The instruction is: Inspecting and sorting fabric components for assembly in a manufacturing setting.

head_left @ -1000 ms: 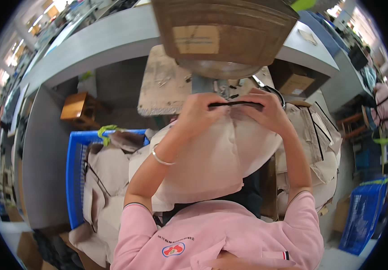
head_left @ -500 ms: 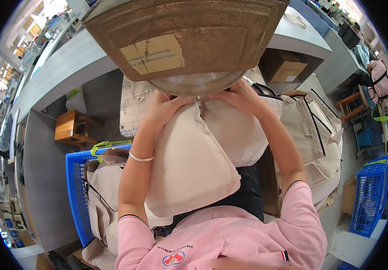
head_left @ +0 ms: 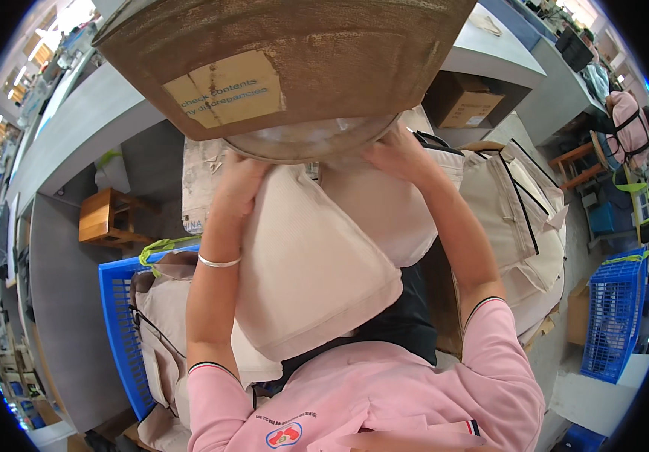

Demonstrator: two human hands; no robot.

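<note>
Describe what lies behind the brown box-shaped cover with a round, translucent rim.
The left hand, right hand, cream fabric piece and worn pale tabletop sit partly behind the brown cover. The hands' grip and the fabric's far edge are covered.

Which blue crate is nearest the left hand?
Left crate, beside the left forearm, with cream fabric in it; the right crate stands far off.

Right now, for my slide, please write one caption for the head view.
Left hand and right hand at the upper edge of pale fabric, both partly hidden by a brown casing.
</note>
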